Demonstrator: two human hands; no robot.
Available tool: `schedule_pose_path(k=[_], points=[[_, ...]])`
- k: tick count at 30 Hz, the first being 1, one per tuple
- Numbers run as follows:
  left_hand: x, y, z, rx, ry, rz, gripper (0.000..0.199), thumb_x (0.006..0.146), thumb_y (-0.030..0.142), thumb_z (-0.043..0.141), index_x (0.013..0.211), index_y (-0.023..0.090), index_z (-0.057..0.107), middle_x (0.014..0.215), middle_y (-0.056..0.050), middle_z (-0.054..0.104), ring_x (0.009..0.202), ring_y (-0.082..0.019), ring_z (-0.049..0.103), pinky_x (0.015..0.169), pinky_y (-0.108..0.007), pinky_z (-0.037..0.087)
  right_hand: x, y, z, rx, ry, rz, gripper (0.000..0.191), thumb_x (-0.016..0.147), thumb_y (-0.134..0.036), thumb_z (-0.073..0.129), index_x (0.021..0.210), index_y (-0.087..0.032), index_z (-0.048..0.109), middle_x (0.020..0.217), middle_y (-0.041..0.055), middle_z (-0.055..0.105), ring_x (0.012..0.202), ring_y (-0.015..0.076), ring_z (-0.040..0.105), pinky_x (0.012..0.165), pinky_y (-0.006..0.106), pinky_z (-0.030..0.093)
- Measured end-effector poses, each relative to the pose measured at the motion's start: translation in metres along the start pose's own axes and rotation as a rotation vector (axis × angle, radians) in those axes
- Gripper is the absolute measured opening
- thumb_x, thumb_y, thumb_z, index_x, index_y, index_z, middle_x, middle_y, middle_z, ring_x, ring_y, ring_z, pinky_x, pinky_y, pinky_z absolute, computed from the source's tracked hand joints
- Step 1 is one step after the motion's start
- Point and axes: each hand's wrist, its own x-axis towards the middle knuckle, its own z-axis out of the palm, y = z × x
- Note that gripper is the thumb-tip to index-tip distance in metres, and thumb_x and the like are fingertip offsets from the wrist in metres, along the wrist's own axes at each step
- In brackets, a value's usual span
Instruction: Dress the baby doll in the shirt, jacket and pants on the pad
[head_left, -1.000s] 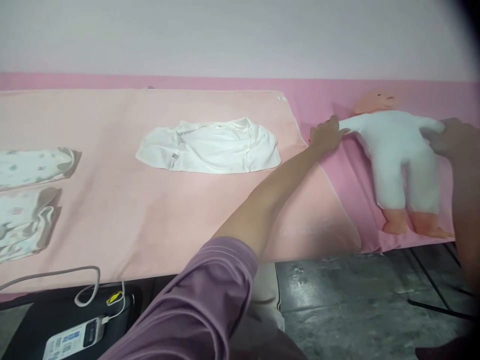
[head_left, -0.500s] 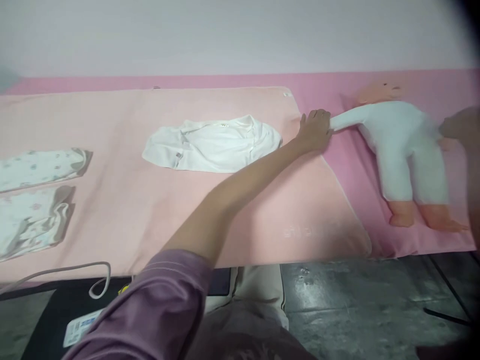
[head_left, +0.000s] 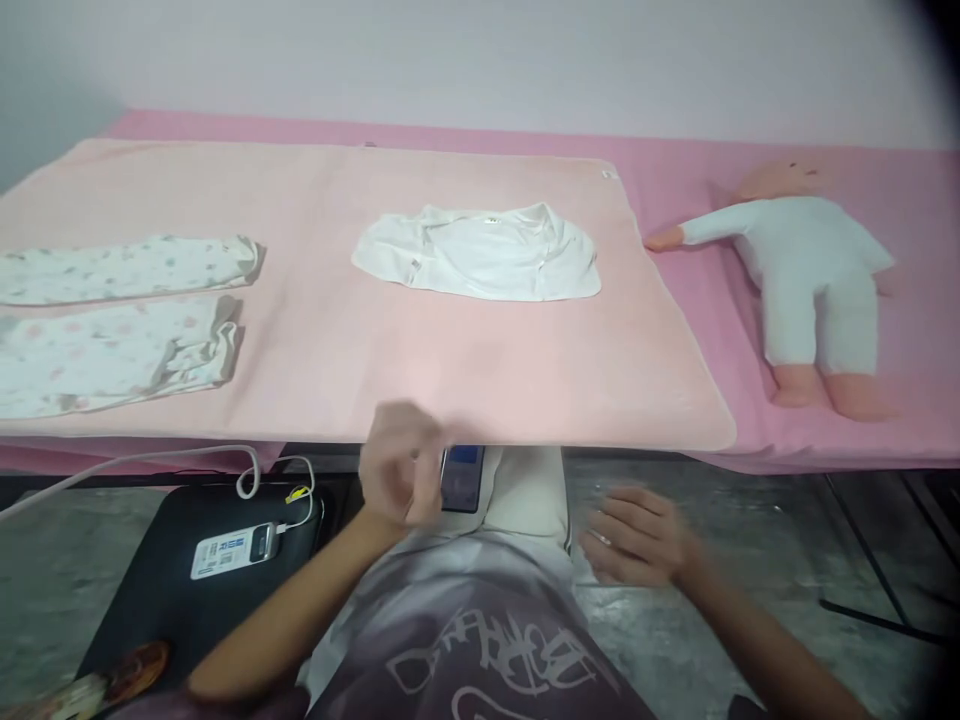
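My left hand [head_left: 401,465] is blurred over the near edge of the table, its fingers smeared by motion, with no object showing in it. My right hand [head_left: 634,535] hangs beyond that edge over the floor, fingers loosely bent and slightly apart; nothing shows in it. A white baby shirt [head_left: 487,255] lies flat on the pale pink mat [head_left: 450,370], apart from both hands. To the right, a doll [head_left: 817,270] in a white suit lies on its back, one arm stretched toward the mat.
Two folded patterned baby garments, an upper one [head_left: 127,270] and a lower one [head_left: 112,355], lie at the left. Below the table edge are a black seat [head_left: 150,560], a white power bank [head_left: 232,552] with a cable, and a phone [head_left: 461,480] on my lap.
My left hand has let go of the doll's arm and drawn back to the near edge. My right hand has left the doll's other side and come down by my lap. The view has shifted.
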Motion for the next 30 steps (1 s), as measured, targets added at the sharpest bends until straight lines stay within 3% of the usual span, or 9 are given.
schedule_pose_path(k=[2,3,5,8,11,13,17,24,30], points=[[-0.067,-0.003,-0.037,0.035,-0.174,0.023,0.014,0.109,0.028,0.06,0.101,0.023,0.07,0.083,-0.001,0.071,0.075,-0.018,0.065,0.08,-0.036,0.055,-0.011,-0.037,0.049,0.172,0.094,0.412,0.018,0.114,-0.021,0.056,0.107,-0.025,0.072,0.087,0.0025,0.074,0.076,0.0178,0.068,0.07,0.034,0.058],[-0.096,-0.006,-0.05,0.095,-0.255,-0.094,0.013,0.108,0.026,0.06,0.101,0.023,0.071,0.086,-0.002,0.073,0.077,-0.019,0.066,0.08,-0.035,0.055,-0.017,-0.051,0.074,0.277,0.073,0.682,0.019,0.116,-0.024,0.052,0.113,-0.024,0.071,0.092,0.0044,0.076,0.08,0.0191,0.07,0.074,0.035,0.058],[-0.14,-0.016,-0.067,0.187,-0.329,-0.53,0.017,0.11,0.033,0.061,0.106,0.023,0.073,0.094,-0.005,0.077,0.083,-0.02,0.07,0.079,-0.034,0.054,-0.025,-0.07,0.122,0.465,0.012,1.133,0.029,0.121,-0.036,0.044,0.118,-0.024,0.069,0.104,0.008,0.078,0.092,0.0214,0.074,0.083,0.036,0.06],[-0.172,-0.034,-0.071,0.123,-0.393,-1.0,0.039,0.109,0.055,0.06,0.119,0.022,0.077,0.116,-0.01,0.082,0.099,-0.025,0.076,0.088,-0.037,0.057,-0.026,-0.08,0.18,0.701,-0.076,1.461,0.053,0.12,-0.061,0.029,0.109,-0.025,0.067,0.098,0.0071,0.077,0.082,0.0223,0.07,0.08,0.036,0.058],[-0.177,-0.048,-0.063,0.007,-0.399,-1.087,0.049,0.103,0.064,0.064,0.12,0.022,0.081,0.124,-0.011,0.082,0.11,-0.027,0.075,0.099,-0.038,0.056,-0.018,-0.08,0.211,0.763,-0.172,1.5,0.061,0.114,-0.074,0.026,0.099,-0.026,0.061,0.088,0.0056,0.073,0.081,0.0245,0.068,0.078,0.037,0.055],[-0.177,-0.054,-0.056,-0.032,-0.395,-1.104,0.049,0.099,0.064,0.067,0.114,0.021,0.083,0.113,-0.01,0.083,0.1,-0.025,0.073,0.093,-0.036,0.055,-0.012,-0.081,0.219,0.736,-0.186,1.484,0.059,0.112,-0.075,0.028,0.092,-0.027,0.056,0.082,0.0042,0.068,0.081,0.0256,0.066,0.078,0.037,0.053],[-0.186,-0.055,-0.054,-0.064,-0.363,-1.17,0.047,0.089,0.062,0.073,0.106,0.019,0.084,0.096,-0.007,0.081,0.081,-0.021,0.066,0.078,-0.031,0.05,-0.009,-0.088,0.219,0.724,-0.199,1.469,0.058,0.112,-0.075,0.029,0.087,-0.027,0.051,0.077,0.0024,0.064,0.078,0.0256,0.064,0.077,0.037,0.051],[-0.202,-0.046,-0.066,-0.109,-0.302,-1.236,0.047,0.086,0.066,0.08,0.098,0.021,0.085,0.1,-0.008,0.082,0.084,-0.024,0.068,0.08,-0.032,0.05,-0.011,-0.101,0.216,0.744,-0.239,1.443,0.057,0.11,-0.075,0.032,0.084,-0.027,0.052,0.076,0.0025,0.065,0.077,0.0262,0.066,0.076,0.037,0.051],[-0.194,-0.052,-0.057,-0.123,-0.255,-1.259,0.044,0.086,0.063,0.081,0.099,0.021,0.083,0.101,-0.008,0.083,0.089,-0.024,0.07,0.084,-0.032,0.053,0.001,-0.09,0.22,0.688,-0.202,1.455,0.05,0.112,-0.068,0.034,0.089,-0.028,0.053,0.079,0.0023,0.065,0.078,0.0255,0.064,0.076,0.034,0.048]])
